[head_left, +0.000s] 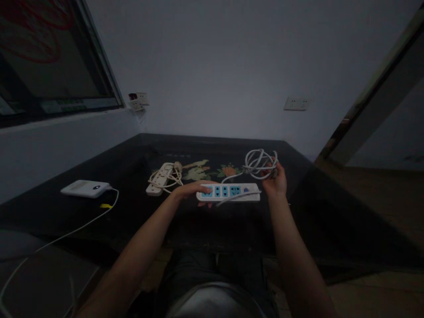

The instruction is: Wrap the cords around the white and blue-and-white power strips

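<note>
A white power strip [245, 197] with blue socket faces lies across the middle of the dark table in front of me. My left hand [195, 189] grips its left end, thumb on top. Off to the right, my right hand [276, 182] is closed around the strip's coiled white cord [256, 164], held up above the table. One stretch of cord runs from the coil to behind the strip, and a loose length crosses its right half. The cord's plug cannot be made out.
Left of the strip lies a second power strip [154, 190] with its cord wrapped around it. Farther left is a white device [81, 188] with a cable [82, 227] trailing off the table [232, 225]. Wall sockets [297, 104] sit beyond the table.
</note>
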The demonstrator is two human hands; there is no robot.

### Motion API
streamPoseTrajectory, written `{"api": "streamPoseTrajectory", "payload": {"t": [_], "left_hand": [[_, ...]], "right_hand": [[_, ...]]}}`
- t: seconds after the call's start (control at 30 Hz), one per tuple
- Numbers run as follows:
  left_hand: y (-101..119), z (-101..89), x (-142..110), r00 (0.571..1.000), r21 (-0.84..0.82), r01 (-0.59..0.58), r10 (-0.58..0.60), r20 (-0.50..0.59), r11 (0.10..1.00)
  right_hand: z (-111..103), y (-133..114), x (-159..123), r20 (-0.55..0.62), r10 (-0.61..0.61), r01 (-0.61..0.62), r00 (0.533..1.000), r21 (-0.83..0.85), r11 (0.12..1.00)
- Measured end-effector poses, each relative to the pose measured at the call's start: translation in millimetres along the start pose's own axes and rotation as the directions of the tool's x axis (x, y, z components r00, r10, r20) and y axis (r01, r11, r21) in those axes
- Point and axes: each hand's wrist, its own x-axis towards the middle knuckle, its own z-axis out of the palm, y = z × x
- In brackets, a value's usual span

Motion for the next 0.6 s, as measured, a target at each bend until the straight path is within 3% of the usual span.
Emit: {"api": "streamPoseTrajectory", "payload": {"t": [0.13,0.2,0.3,0.37,0.43,0.5,0.6], "left_hand": [[0,-15.8,-4,0.961,-0.119,-0.222,0.197,-0.192,0.968],[-3,-22.9,-2,0.887,-0.147,-0.366,0.296,-0.355,0.919],[-8,-30.7,6,0.731,-0.103,-0.488,0.342,-0.59,0.867],[-13,-34.2,13,0.637,-0.033,-0.476,0.318,-0.702,0.879],[-17,-36.5,19,0.572,0.021,-0.443,0.3,-0.763,0.897],[-22,-37.5,24,0.554,0.051,-0.403,0.288,-0.781,0.914],[-26,-36.9,27,0.566,0.072,-0.309,0.245,-0.787,0.948]], "right_hand": [[-7,4,8,-0.081,0.021,-0.026,0.996,-0.065,0.998],[-9,6,9,-0.082,0.017,-0.026,0.996,-0.102,0.994],[-7,6,6,-0.014,-0.047,0.045,0.999,-0.151,0.988],[-4,4,1,0.086,-0.071,0.084,0.994,-0.168,0.982],[0,2,-4,0.206,-0.033,0.068,0.978,-0.162,0.984],[4,-1,-9,0.305,0.01,0.037,0.952,-0.147,0.988],[9,-6,-17,0.396,0.026,0.01,0.918,-0.088,0.996]]}}
